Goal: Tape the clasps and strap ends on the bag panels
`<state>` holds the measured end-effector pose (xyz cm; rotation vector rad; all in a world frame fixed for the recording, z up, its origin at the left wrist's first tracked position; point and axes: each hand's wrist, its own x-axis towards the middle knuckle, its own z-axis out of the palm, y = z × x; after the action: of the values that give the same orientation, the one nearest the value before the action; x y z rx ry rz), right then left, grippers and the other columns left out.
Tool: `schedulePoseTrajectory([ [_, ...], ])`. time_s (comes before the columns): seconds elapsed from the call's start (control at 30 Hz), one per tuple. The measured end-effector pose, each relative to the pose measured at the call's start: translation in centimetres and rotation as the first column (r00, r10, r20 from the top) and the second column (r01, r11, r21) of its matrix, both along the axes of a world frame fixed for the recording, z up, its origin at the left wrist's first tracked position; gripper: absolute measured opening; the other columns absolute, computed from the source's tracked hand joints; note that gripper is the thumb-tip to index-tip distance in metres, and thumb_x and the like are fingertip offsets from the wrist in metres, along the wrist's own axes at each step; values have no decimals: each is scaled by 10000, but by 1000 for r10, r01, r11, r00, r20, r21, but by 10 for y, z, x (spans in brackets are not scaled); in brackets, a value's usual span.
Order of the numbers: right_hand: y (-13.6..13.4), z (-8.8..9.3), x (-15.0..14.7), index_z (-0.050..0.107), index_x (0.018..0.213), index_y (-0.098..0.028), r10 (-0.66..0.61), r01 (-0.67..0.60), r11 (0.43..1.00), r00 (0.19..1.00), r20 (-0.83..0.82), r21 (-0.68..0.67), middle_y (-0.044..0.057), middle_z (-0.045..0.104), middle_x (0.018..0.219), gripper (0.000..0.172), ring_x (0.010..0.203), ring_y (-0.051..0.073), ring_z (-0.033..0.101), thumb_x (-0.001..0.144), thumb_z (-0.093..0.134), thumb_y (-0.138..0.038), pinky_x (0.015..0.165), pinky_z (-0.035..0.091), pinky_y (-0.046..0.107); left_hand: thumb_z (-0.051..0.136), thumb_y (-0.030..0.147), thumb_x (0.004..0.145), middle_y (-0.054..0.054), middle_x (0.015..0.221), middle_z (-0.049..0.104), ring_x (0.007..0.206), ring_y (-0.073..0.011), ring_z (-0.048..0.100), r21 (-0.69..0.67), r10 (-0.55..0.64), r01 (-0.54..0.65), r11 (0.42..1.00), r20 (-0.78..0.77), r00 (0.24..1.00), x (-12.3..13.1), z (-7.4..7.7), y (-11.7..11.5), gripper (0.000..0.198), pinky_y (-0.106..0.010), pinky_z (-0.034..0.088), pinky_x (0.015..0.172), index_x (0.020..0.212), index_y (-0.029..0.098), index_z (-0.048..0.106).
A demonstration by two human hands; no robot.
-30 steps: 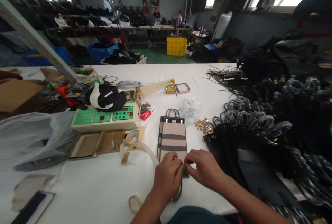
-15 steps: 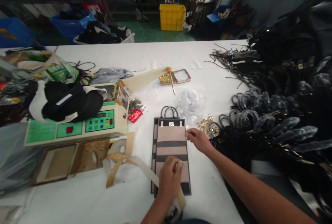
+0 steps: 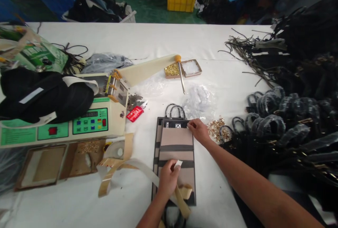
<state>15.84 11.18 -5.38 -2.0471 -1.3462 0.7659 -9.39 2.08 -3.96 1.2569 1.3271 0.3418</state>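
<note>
A flat beige-and-black striped bag [image 3: 176, 138] with thin black loop handles lies over a similar bag, handles pointing away from me. White labels mark its black top band. My right hand [image 3: 200, 130] has its fingertips pinched together at the band's right end, covering the label there; whatever they grip is too small to make out. Over the bag's lower half, my left hand [image 3: 168, 178] is closed on a paper tape strip [image 3: 182, 203], and a small white end sticks up between thumb and finger. The strip trails left towards a tape roll [image 3: 116, 149].
At left stands a machine with a green control panel [image 3: 90, 120], black straps [image 3: 44, 92] heaped on it. Gold hardware [image 3: 217, 129] lies beside my right hand. Beyond are a red packet [image 3: 135, 113] and a small box of gold pieces [image 3: 172, 70]. Wrapped black handles [image 3: 269, 126] pile up at right.
My right hand has moved from beside the bag onto its top right corner, over the label. The left hand remains closed at the lower bag. The view has tilted down.
</note>
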Motion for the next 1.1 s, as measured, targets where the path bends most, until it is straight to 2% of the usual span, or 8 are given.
schedulePoseTrajectory([
  [0.13, 8, -7, 4, 628, 1134, -189, -246, 240, 969, 956, -160, -56, 2, 641, 816, 430, 707, 176, 586, 786, 672, -438, 685, 435, 299, 638, 369, 820, -33, 811, 689, 777, -198, 617, -29, 38, -37, 999, 12, 999, -2, -9, -3, 289, -292, 444, 731, 1002, 163, 727],
  [0.3, 1, 15, 0, 673, 1027, -197, -350, 351, 936, 916, -197, -32, 18, 671, 778, 387, 692, 189, 606, 874, 562, -534, 675, 461, 315, 725, 414, 760, 50, 673, 526, 609, -132, 471, -154, 135, -115, 981, 123, 983, 2, 1, -4, 698, -257, 379, 594, 1371, 110, 578],
  [0.37, -19, 34, -11, 688, 1057, -211, -256, 263, 965, 937, -238, -3, 11, 673, 790, 378, 705, 179, 604, 899, 574, -535, 679, 469, 303, 727, 412, 753, 56, 646, 485, 587, -121, 431, -155, 131, -111, 982, 127, 983, 5, 12, -3, 655, -253, 338, 567, 1320, 99, 626],
  [0.47, -61, 62, -31, 728, 1063, -225, 71, -78, 997, 938, -341, -8, 25, 692, 898, 305, 756, 166, 622, 889, 660, -465, 704, 489, 289, 715, 392, 759, 26, 679, 550, 625, -132, 475, -100, 85, -75, 992, 102, 991, 9, 26, -1, 448, -258, 349, 593, 1123, 132, 729],
  [0.6, -101, 84, -49, 764, 919, -238, 372, -397, 918, 874, -314, -18, 19, 688, 914, 107, 778, 151, 639, 890, 675, -289, 709, 481, 271, 670, 327, 777, 16, 711, 591, 684, -141, 508, 41, -13, 11, 999, 41, 999, 14, 38, -1, 184, -262, 356, 645, 851, 166, 720],
  [0.9, -99, 101, -53, 691, 770, -203, 594, -589, 804, 800, 84, -77, 8, 684, 787, 90, 726, 156, 598, 813, 666, -127, 700, 394, 282, 613, 254, 850, 18, 694, 595, 668, -139, 530, 249, -172, 221, 943, -206, 963, 10, 57, -3, 150, -276, 307, 644, 717, 188, 596],
  [1.0, -98, 89, -57, 690, 792, -198, 564, -561, 825, 810, 162, -68, 23, 672, 784, 99, 719, 160, 583, 858, 628, -159, 701, 385, 297, 566, 265, 928, -1, 751, 632, 700, -154, 562, 343, -181, 262, 902, -250, 951, 7, 55, -3, 166, -291, 316, 652, 781, 197, 600],
  [1.1, -90, 72, -54, 672, 765, -191, 423, -418, 906, 894, 151, -60, 29, 656, 782, 158, 705, 156, 562, 888, 572, -185, 686, 382, 296, 520, 264, 979, -20, 806, 651, 764, -171, 598, 480, -185, 284, 830, -243, 952, 10, 56, -4, 197, -308, 348, 696, 819, 205, 619],
])
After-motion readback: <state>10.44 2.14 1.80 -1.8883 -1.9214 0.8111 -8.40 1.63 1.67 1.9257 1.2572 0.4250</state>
